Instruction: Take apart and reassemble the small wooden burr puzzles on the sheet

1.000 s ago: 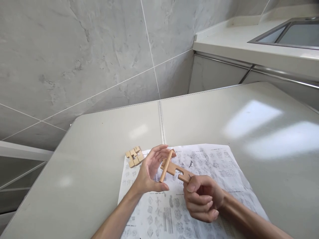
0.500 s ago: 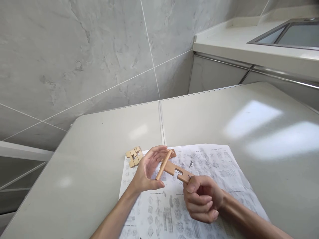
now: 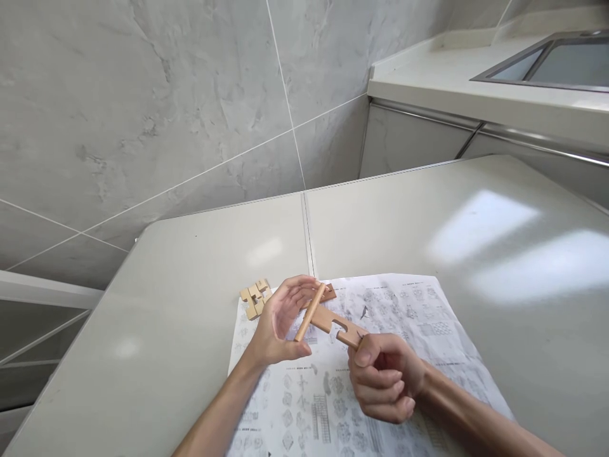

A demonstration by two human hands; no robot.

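My left hand (image 3: pixel 278 324) is curved around a slim wooden rod (image 3: pixel 310 312), gripping it by its two ends between thumb and fingers. A flat wooden puzzle piece (image 3: pixel 324 319) with a notch cut in one edge reaches from the rod to my right hand (image 3: pixel 383 377). My right thumb and index finger pinch its near end, the other fingers curled in. Whether rod and flat piece are joined or only touch, I cannot tell. Behind the rod lies a darker wooden piece (image 3: pixel 329 292), partly hidden by my left fingers and the rod.
Under my hands a printed sheet (image 3: pixel 409 304) with puzzle drawings lies on the pale table (image 3: pixel 190 285). An interlocked light wooden block puzzle (image 3: pixel 255 298) sits at its upper left corner. Behind are a grey tiled wall (image 3: pixel 190 95) and a white counter (image 3: pixel 423 76) on the right.
Both hands and the held pieces have shifted very slightly up and left. The grip of each hand is the same.
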